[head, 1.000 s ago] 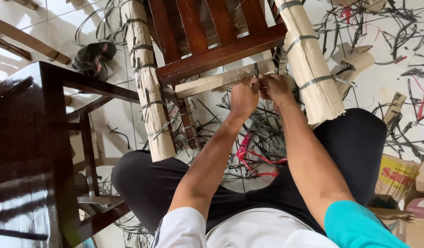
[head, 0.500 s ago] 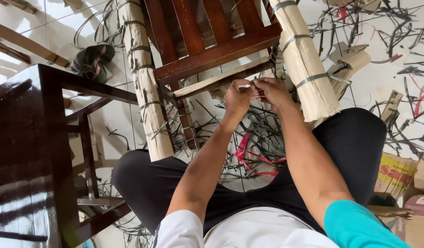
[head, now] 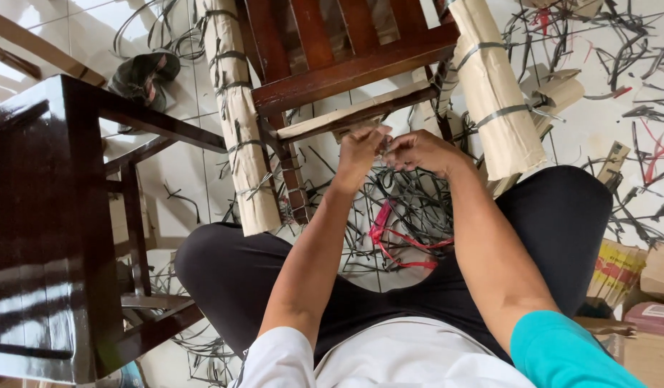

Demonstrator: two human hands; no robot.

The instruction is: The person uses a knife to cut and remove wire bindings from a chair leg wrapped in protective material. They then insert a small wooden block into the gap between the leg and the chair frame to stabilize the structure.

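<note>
Both hands, left hand (head: 359, 147) and right hand (head: 418, 149), are pinching shut together on something small, unidentifiable, below the chair rail (head: 357, 113) at upper centre

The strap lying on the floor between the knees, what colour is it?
Red strap, among dark grey offcuts, just below both hands; the head view shows it plainly.
</note>
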